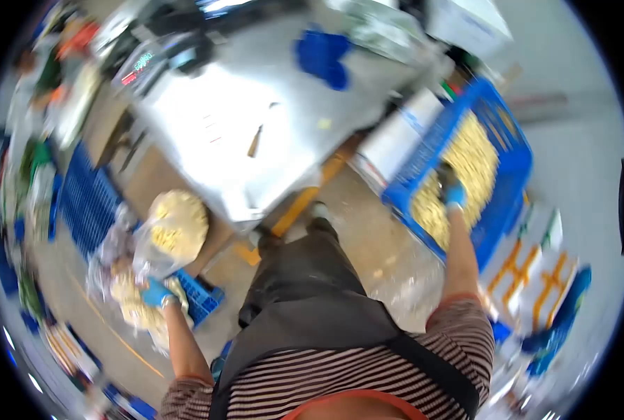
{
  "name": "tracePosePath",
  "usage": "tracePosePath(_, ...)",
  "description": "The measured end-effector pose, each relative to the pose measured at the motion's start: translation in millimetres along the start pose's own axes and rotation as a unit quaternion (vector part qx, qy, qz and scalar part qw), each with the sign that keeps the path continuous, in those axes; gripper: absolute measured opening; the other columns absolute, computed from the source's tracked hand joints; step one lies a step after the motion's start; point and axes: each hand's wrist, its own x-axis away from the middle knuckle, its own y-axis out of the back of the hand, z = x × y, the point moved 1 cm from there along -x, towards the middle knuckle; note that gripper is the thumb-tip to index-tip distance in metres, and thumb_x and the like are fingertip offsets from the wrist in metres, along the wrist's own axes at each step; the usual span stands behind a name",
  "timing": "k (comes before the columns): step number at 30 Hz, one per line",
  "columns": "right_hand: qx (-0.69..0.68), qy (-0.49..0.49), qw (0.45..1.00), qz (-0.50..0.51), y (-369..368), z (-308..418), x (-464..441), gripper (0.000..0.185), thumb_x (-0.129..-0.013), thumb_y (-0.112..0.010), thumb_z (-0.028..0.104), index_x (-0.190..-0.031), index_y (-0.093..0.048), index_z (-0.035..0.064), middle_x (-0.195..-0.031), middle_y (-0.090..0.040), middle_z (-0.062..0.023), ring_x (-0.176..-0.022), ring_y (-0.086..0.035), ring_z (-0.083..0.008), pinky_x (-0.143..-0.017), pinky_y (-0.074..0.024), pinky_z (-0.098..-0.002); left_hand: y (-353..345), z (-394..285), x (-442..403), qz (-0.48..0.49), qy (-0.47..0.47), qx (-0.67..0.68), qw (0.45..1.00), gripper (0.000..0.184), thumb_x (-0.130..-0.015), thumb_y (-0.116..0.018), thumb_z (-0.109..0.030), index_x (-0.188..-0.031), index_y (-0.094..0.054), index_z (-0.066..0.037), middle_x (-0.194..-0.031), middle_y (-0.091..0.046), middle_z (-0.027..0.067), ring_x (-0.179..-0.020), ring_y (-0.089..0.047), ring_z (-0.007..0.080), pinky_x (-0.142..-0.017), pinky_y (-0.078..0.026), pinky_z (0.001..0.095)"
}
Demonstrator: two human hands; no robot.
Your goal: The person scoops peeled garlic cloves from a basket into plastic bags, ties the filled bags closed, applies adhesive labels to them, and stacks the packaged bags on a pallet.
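Observation:
My right hand (455, 195), in a blue glove, reaches into a blue plastic crate (511, 183). It is closed on a metal scoop (445, 175), which is blurred and partly sunk in the pale yellow pieces (477, 150) filling much of the crate. On the other side, my left hand (156, 292), also gloved in blue, is closed at the loose edge of a clear plastic bag (192, 213) with similar pale pieces inside. Below that hand lie more filled bags (138, 315). Its fingertips are blurred.
A steel table (235, 133) stands ahead, bearing a knife (254, 142), blue gloves (322, 57) and a digital scale (140, 66). A white box (403, 136) sits left of the crate. Blue crates (91, 203) stand at the left, and white-and-orange sacks (532, 283) at the right.

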Motion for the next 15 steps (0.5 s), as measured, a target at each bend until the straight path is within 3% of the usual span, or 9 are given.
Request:
tracePosePath(1, -0.136, -0.135, 0.98, -0.053, -3, 16, 0, 0.043, -0.09, -0.059, 0.041, -0.115, -0.063, 0.0054, -0.105, -0.067, -0.0197, -0.08, -0.066, -0.0295, -0.072, -0.054, -0.041, -8, 3, -3, -0.031, 0.028, 0.065, 0.997, 0.058, -0.091, -0.05, -0.051, -0.118, -0.06, -0.001, -0.099, -0.069, 0.022, -0.081, -0.067, 0.0388, -0.07, -0.053, 0.0486)
tracePosePath(2, -0.314, -0.264, 0.908, 0.085, 48, 63, 25, 0.039, -0.093, -0.056, 0.037, -0.11, -0.063, 0.0034, -0.092, -0.068, -0.018, -0.072, -0.065, -0.0272, -0.059, -0.0531, -0.0422, 3, -14, 6, -0.005, 0.039, 0.058, 0.998, 0.06, -0.089, -0.052, -0.053, -0.115, -0.061, 0.0, -0.098, -0.069, 0.0226, -0.087, -0.068, 0.0367, -0.072, -0.053, 0.049)
tracePosePath(3, -0.404, -0.203, 0.892, -0.01, -46, 10, 14, 0.038, -0.092, -0.058, 0.036, -0.109, -0.063, 0.0023, -0.083, -0.065, -0.0146, -0.067, -0.063, -0.0233, -0.052, -0.0512, -0.0428, 22, -35, 19, 0.016, 0.036, 0.026, 0.999, 0.06, -0.087, -0.056, -0.055, -0.108, -0.065, 0.001, -0.1, -0.069, 0.0231, -0.088, -0.068, 0.0376, -0.074, -0.053, 0.049)
tracePosePath(4, -0.433, -0.268, 0.86, 0.028, 7, 49, 40, 0.032, -0.091, -0.058, 0.029, -0.109, -0.062, 0.002, -0.079, -0.062, -0.0119, -0.066, -0.061, -0.0215, -0.051, -0.0515, -0.0403, 71, -82, 64, 0.034, 0.096, 0.081, 0.991, 0.062, -0.084, -0.06, -0.055, -0.103, -0.067, 0.004, -0.103, -0.068, 0.0253, -0.092, -0.067, 0.0394, -0.079, -0.053, 0.0492)
tracePosePath(6, -0.642, -0.336, 0.683, 0.091, 34, 53, 58, 0.015, -0.085, -0.06, 0.012, -0.094, -0.063, 0.0003, -0.073, -0.057, -0.0086, -0.064, -0.059, -0.0215, -0.054, -0.053, -0.0392, 73, -95, 68, 0.049, 0.013, 0.109, 0.993, 0.067, -0.082, -0.064, -0.053, -0.109, -0.064, 0.008, -0.108, -0.065, 0.0303, -0.097, -0.064, 0.0419, -0.084, -0.051, 0.05)
tracePosePath(7, -0.629, -0.26, 0.714, 0.165, 0, 16, 48, 0.013, -0.082, -0.06, 0.009, -0.087, -0.061, -0.0033, -0.077, -0.059, -0.0094, -0.068, -0.06, -0.0213, -0.058, -0.0552, -0.041, 68, -99, 62, 0.064, -0.016, 0.155, 0.986, 0.068, -0.081, -0.066, -0.052, -0.111, -0.062, 0.009, -0.109, -0.064, 0.032, -0.098, -0.063, 0.0432, -0.084, -0.051, 0.0503)
tracePosePath(11, -0.794, -0.39, 0.436, 0.164, 22, -2, 66, 0.004, -0.078, -0.056, -0.002, -0.074, -0.054, -0.0028, -0.081, -0.061, -0.0132, -0.085, -0.06, -0.0254, -0.08, -0.0565, -0.0437, 70, -118, 56, -0.007, -0.032, 0.19, 0.981, 0.062, -0.081, -0.069, -0.046, -0.109, -0.061, 0.009, -0.108, -0.063, 0.0325, -0.093, -0.063, 0.0441, -0.08, -0.052, 0.0514)
tracePosePath(13, -0.769, -0.384, 0.494, 0.127, 39, -4, 67, 0.007, -0.078, -0.053, -0.002, -0.071, -0.052, 0.0003, -0.08, -0.059, -0.0138, -0.083, -0.058, -0.0276, -0.08, -0.0547, -0.0431, 87, -135, 68, -0.072, -0.049, 0.204, 0.975, 0.06, -0.081, -0.07, -0.044, -0.106, -0.061, 0.009, -0.107, -0.063, 0.0325, -0.092, -0.063, 0.0442, -0.078, -0.052, 0.0517)
tracePosePath(15, -0.786, -0.375, 0.481, 0.103, 38, -9, 62, 0.006, -0.078, -0.053, -0.002, -0.072, -0.052, 0.001, -0.079, -0.058, -0.0128, -0.078, -0.057, -0.0265, -0.076, -0.0535, -0.0414, 90, -133, 71, -0.067, -0.094, 0.215, 0.97, 0.057, -0.082, -0.068, -0.044, -0.102, -0.063, 0.009, -0.098, -0.066, 0.0293, -0.084, -0.065, 0.0408, -0.071, -0.052, 0.0494)
